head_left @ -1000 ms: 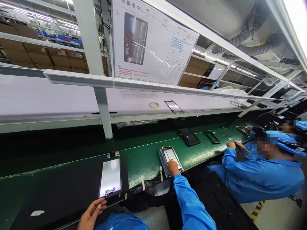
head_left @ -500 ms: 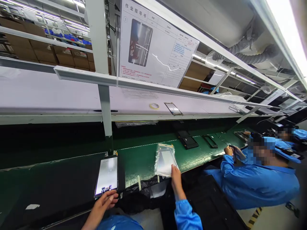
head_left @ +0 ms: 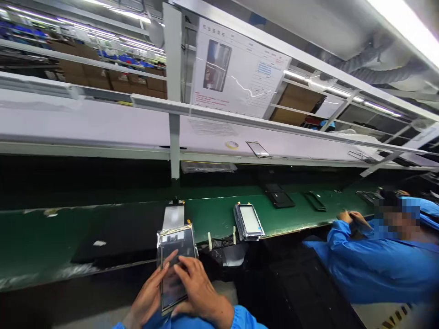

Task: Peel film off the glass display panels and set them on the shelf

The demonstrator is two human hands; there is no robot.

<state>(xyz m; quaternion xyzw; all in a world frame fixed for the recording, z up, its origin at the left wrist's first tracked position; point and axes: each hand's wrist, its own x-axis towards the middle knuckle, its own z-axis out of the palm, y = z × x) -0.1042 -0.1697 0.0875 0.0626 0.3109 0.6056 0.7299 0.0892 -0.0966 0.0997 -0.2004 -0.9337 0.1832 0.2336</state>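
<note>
Both my hands hold a flat screen panel in a clear bag (head_left: 175, 256) in front of my chest, below the bench edge. My left hand (head_left: 151, 292) grips its left edge from below. My right hand (head_left: 197, 288) lies over the panel's lower half, fingers bent on its face. Just beyond, a bright white panel (head_left: 173, 215) rests on a black mat (head_left: 120, 233) on the green bench. A stack of bagged panels (head_left: 249, 221) sits to the right near the bench edge.
A co-worker in a blue coat (head_left: 373, 265) sits at my right, hands on the bench. Dark trays (head_left: 279, 197) lie further along the green belt. A tape roll (head_left: 232, 145) and a glass panel (head_left: 258, 149) lie on the white shelf; an instruction sheet (head_left: 240, 75) hangs above.
My right hand carried a bagged panel from the stack on the right over to my left hand. Both hands now hold it close to my body; the view swung left.
</note>
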